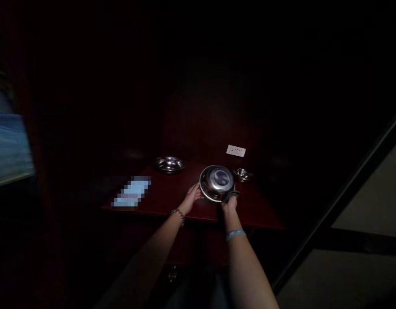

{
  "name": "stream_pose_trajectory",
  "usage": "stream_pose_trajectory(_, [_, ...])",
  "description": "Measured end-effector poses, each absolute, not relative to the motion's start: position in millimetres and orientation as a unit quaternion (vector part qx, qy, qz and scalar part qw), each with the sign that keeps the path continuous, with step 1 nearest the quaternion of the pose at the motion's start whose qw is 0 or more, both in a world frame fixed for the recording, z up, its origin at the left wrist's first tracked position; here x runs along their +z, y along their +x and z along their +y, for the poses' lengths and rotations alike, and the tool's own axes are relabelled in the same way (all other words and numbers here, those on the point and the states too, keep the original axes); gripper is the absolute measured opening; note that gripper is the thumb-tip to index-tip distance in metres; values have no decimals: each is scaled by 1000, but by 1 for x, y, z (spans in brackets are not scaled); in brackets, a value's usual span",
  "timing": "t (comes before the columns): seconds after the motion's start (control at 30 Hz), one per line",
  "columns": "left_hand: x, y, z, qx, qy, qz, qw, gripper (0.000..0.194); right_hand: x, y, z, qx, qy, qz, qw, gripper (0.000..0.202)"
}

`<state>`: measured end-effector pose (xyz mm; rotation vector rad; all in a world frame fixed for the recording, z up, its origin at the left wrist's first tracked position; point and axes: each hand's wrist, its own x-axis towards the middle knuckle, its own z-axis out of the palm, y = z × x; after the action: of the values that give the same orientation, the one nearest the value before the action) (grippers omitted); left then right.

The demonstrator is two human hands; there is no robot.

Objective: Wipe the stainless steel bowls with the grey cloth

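Note:
A shiny metal pot (217, 182) is tilted over the red tabletop, its rounded bottom facing up. My right hand (230, 202) is closed round its dark handle (231, 195) at the lower right. At the pot's left rim, my left hand (193, 196) supports it with the fingers partly hidden by the rim. Behind and to the left sits a shallow metal bowl (169, 165). A smaller metal bowl (243, 174) stands on the right, just beyond the pot.
The red table (198, 213) bears a bright, pixelated flat object (132, 192) at its left. A white socket plate (236, 150) is on the back wall. Surroundings are very dark, with a slanted edge on the right.

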<state>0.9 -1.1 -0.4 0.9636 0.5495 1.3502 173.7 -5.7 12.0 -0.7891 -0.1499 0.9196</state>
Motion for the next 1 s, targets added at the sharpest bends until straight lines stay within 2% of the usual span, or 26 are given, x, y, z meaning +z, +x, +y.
stream_pose_trajectory(0.17, [-1,1,0,594,434,257,627,34,7,168,-1,428,-382,-128,809,32])
stream_pose_trajectory(0.3, [-3,2,3,606,426,274,613,37,4,167,1,425,-396,-143,801,35])
stream_pose_trajectory(0.4, [-3,4,7,650,409,271,581,39,0,171,1,426,-412,-135,794,38])
stream_pose_trajectory(0.6, [-2,4,12,714,376,277,521,37,-5,177,1,430,-441,-133,777,31])
stream_pose_trajectory(0.8, [2,4,7,701,359,245,566,43,-2,176,0,408,-439,-132,790,35])
stream_pose_trajectory(1.0, [5,0,-2,601,386,256,651,44,11,163,-2,384,-406,-148,816,47])
